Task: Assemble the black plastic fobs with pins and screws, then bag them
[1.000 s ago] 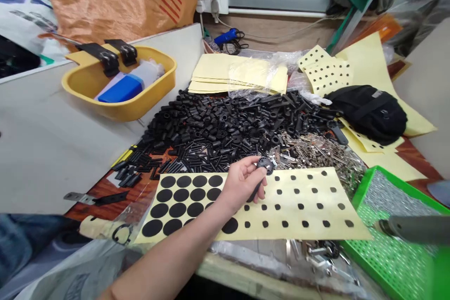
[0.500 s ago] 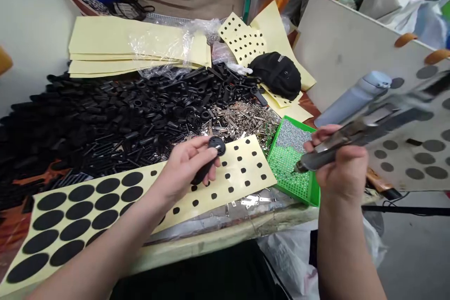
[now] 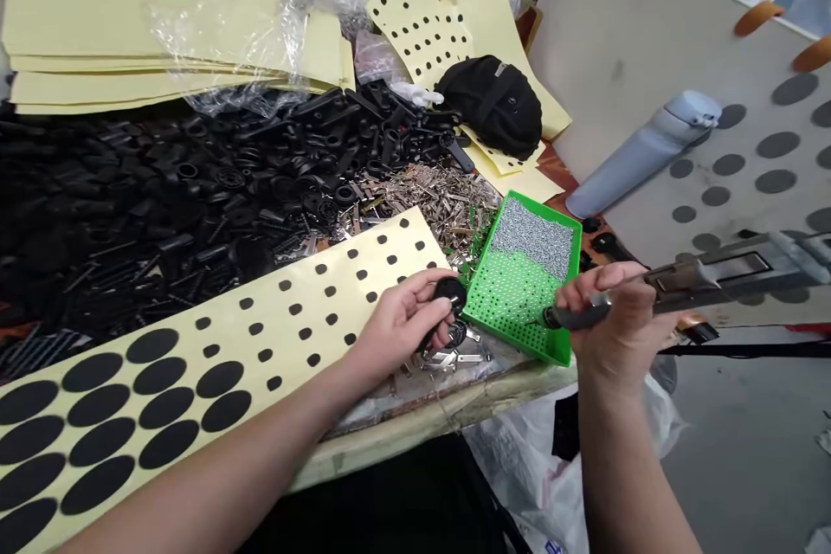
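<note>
Where visible, black round-headed part [image 3: 450, 288]

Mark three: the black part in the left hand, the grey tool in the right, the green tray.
Held black part [image 3: 453, 289]: head view, on its round end.
Grey tool [image 3: 692, 284]: head view, on its body.
Green tray [image 3: 519, 337]: head view, on its near wall.
</note>
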Demonstrator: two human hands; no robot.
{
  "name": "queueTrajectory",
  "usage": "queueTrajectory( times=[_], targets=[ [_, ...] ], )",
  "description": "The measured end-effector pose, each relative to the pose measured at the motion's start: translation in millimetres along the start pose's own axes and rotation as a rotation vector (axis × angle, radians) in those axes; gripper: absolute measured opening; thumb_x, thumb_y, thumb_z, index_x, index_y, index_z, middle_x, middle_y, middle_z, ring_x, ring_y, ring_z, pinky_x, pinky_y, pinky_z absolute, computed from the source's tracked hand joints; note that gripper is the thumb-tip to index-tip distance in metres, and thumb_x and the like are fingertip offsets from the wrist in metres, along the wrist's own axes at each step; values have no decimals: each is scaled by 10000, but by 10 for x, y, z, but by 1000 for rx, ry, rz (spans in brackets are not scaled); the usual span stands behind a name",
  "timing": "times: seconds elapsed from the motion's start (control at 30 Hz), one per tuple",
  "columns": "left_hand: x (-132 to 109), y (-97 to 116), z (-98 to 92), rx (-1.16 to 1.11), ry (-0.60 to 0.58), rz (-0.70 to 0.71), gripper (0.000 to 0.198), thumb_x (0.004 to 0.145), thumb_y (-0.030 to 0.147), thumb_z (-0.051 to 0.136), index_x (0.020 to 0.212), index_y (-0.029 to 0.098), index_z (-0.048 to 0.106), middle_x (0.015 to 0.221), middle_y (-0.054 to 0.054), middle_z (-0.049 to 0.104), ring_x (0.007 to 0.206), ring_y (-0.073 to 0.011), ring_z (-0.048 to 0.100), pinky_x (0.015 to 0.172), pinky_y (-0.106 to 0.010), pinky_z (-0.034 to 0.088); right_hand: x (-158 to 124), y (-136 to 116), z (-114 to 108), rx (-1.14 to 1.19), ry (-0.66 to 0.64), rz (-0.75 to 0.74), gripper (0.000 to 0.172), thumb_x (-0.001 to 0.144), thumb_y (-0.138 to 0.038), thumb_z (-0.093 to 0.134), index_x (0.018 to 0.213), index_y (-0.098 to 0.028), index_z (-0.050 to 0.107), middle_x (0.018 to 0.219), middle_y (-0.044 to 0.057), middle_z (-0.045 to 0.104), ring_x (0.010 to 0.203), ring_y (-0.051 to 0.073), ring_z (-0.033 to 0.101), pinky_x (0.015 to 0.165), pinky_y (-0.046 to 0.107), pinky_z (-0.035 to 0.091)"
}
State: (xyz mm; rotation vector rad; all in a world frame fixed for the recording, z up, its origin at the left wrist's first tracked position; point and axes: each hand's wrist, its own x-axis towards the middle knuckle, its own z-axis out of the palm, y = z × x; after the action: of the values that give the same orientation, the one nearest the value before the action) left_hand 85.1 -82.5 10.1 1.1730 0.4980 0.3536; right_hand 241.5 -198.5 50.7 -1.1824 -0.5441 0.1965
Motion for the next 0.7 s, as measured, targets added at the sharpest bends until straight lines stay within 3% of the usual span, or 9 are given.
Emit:
queueTrajectory(
  times=[0.13, 0.37, 0.7],
  targets=[
    [-28, 11, -74, -106, -2, 8, 345, 849, 248, 576, 1172, 132, 542, 704, -1, 596, 532, -104, 609, 490, -209, 507, 0, 75, -36, 21, 7, -18, 514, 546, -609, 789, 640, -189, 507, 468, -90, 438, 388, 57, 379, 391, 205, 319],
    [-51, -5, -20, -231, -25, -51, 380, 828, 266, 609, 1159, 101, 522, 685, -19, 610, 493, -128, 605, 417, -217, 495, -6, 121, -60, 37, -22, -16, 492, 559, -577, 802, 662, -185, 523, 489, -82, 459, 391, 60, 405, 403, 210, 326],
    [-61, 8, 18, -243, 1, -104, 368, 810, 283, 627, 1103, 87, 520, 657, -16, 605, 474, -129, 597, 402, -217, 498, -36, 113, -61, 25, -26, 2, 534, 499, -611, 811, 634, -186, 516, 461, -85, 456, 380, 62, 392, 400, 215, 319]
  ],
)
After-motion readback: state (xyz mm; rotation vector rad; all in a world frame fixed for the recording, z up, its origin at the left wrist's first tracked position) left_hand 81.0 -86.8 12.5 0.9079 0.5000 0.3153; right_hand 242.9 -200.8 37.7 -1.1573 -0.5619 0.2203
